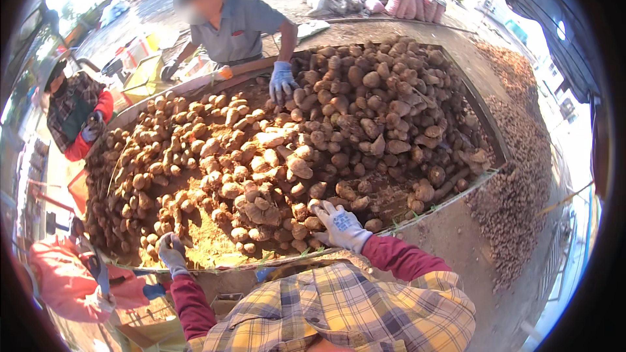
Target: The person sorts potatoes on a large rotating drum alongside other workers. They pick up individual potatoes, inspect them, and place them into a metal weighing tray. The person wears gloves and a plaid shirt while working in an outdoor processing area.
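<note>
A broad, low-walled sorting table point(477, 93) in front of me bears a big heap of brown, soil-covered tubers point(371, 80) that look like taro corms. My right hand point(342, 229), in a pale work glove with print on its back, rests on the near side of the heap. Its fingertips touch a small tuber point(300, 211), and thumb and fingers are spread. At the near left edge is my left hand point(172, 253), also gloved, with curled fingers beside several small tubers point(151, 240). Its palm is hidden, so I cannot tell whether it holds anything.
Across the table a co-worker's gloved hand point(282, 82) touches the heap. Another person point(78, 112) stands at the far left, and one in a pink jacket point(83, 278) is close on my left. More tubers point(513, 205) lie on the ground at right. Filled sacks point(415, 7) stand behind.
</note>
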`<state>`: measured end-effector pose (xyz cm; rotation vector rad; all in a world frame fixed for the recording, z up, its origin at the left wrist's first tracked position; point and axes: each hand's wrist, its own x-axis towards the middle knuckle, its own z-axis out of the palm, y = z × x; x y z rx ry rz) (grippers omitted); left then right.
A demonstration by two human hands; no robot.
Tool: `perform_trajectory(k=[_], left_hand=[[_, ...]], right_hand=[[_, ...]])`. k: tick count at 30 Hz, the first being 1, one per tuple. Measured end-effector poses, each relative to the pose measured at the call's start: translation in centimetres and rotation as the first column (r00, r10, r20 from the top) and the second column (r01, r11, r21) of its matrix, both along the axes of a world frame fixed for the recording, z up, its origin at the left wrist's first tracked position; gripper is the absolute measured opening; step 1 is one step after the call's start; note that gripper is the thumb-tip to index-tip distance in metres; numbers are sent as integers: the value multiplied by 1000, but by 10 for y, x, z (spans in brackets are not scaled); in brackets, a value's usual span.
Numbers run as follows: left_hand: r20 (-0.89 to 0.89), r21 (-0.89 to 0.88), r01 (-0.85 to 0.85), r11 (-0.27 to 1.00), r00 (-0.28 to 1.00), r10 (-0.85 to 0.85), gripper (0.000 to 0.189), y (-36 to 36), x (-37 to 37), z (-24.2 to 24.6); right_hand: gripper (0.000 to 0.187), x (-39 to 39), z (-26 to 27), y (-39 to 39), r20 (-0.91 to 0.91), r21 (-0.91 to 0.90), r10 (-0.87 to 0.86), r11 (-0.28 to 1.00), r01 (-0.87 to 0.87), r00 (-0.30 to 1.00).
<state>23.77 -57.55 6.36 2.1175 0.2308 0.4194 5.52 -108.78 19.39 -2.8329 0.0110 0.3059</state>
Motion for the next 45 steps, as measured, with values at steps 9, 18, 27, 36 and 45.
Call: perform_trajectory(k=[9, 18, 27, 36, 45], left_hand=[[-110, -407, 57, 912, 988, -111, 14, 18, 7, -21], [91, 185, 160, 970, 980, -179, 27, -26, 2, 16], [-419, 532, 843, 83, 347, -839, 68, -214, -65, 74], [-369, 723, 683, -107, 250, -895, 71, -119, 22, 10], [-352, 744, 658, 112, 529, -772, 62, 57, 123, -6]], right_hand=[[51, 100, -30, 73, -46, -256, 296, 920, -297, 954], [39, 117, -40, 93, 20, -16, 310, 951, -310, 950], [105, 60, -8, 38, 35, -157, 327, 935, -318, 944], [83, 132, -53, 139, 121, 49, 289, 954, -297, 950], [62, 244, -131, 323, 597, 119, 315, 875, -470, 738]])
